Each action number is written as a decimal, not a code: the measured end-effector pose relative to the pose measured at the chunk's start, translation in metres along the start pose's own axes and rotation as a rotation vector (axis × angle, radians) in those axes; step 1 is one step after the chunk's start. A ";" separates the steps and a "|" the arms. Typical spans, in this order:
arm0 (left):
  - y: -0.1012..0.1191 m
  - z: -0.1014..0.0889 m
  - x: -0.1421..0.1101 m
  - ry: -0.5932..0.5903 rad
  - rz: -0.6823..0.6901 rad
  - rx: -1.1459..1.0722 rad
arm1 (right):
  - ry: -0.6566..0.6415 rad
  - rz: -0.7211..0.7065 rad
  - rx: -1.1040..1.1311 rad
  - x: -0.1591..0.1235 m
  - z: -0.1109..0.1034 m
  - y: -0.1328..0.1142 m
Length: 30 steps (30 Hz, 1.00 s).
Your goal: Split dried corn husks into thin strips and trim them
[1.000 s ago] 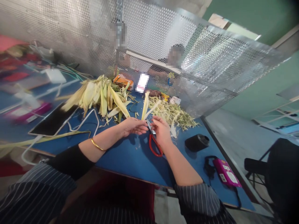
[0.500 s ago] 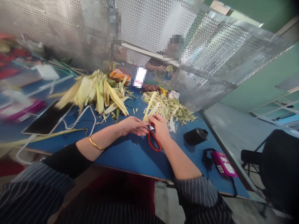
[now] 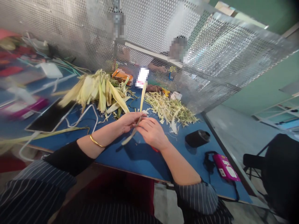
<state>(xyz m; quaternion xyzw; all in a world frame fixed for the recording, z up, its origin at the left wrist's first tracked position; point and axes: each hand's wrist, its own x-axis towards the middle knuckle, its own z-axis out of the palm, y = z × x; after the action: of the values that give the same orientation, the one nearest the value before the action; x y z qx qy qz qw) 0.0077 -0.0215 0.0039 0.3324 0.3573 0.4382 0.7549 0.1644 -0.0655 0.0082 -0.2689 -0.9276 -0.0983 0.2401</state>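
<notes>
Over the near middle of the table, my left hand (image 3: 129, 122) pinches a long, narrow strip of corn husk (image 3: 143, 98). One pale end rises above my fingers; the other end hangs toward the table edge. My right hand (image 3: 151, 133) is closed on the same strip, its fingers meeting those of the left. Beneath the right palm peeks a red handle of the scissors (image 3: 155, 149); the blades are hidden. Beyond the left hand spreads a pile of whole corn husks (image 3: 93, 90). Past the right hand lies a heap of shredded husk (image 3: 173, 110).
On the blue table (image 3: 133, 165), a black cylinder (image 3: 197, 138) and a magenta box (image 3: 226, 167) lie right. A dark tablet (image 3: 50, 115) with a white cable (image 3: 81, 116) is left. A perforated metal screen (image 3: 149, 31) stands behind; people show through it.
The strip has swung more upright, and its lower end now hangs below my hands. My right hand has turned over and moved left, covering most of the scissors. The view has shifted slightly.
</notes>
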 end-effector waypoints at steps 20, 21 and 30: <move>-0.013 0.016 -0.011 -0.076 0.066 0.569 | 0.722 0.896 0.853 0.005 -0.007 0.014; -0.013 0.016 -0.011 -0.090 0.050 0.554 | 0.717 0.885 0.891 0.005 -0.007 0.015; -0.017 0.006 -0.008 -0.365 -0.161 0.410 | 0.669 0.889 1.085 0.004 -0.009 0.021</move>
<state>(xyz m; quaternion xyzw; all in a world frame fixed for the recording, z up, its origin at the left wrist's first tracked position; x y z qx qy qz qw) 0.0168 -0.0359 -0.0047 0.5223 0.3218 0.2282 0.7561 0.1766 -0.0494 0.0191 -0.4167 -0.5289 0.3991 0.6224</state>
